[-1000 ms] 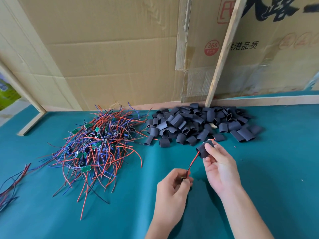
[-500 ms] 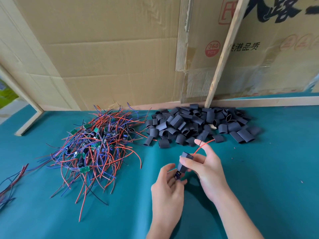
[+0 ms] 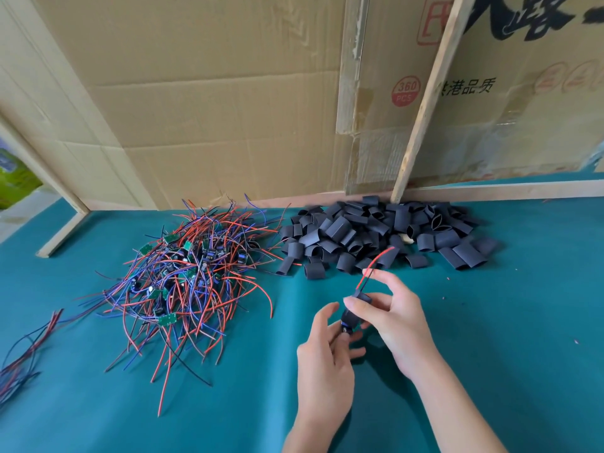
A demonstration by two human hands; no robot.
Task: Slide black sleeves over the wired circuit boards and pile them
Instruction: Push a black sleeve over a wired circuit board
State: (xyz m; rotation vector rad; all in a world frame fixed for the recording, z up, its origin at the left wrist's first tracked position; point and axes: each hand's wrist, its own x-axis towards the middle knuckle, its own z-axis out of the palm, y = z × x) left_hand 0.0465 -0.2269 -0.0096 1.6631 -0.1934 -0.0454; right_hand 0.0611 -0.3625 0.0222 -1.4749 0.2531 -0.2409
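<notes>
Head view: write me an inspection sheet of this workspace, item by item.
Surface: teal table cloth, small red flecks at right.
Job's things: heap of wired circuit boards at left; heap of black sleeves at back; one black sleeve on a board between the hands, its red wire sticking up.
Clutter: nothing seen beyond the flecks.
Grippers: left hand holds the lower end of the piece; right hand pinches the sleeve.
Cables: wire bundle at the left edge.
Surroundings: cardboard boxes behind; wooden slat leaning on them.
</notes>
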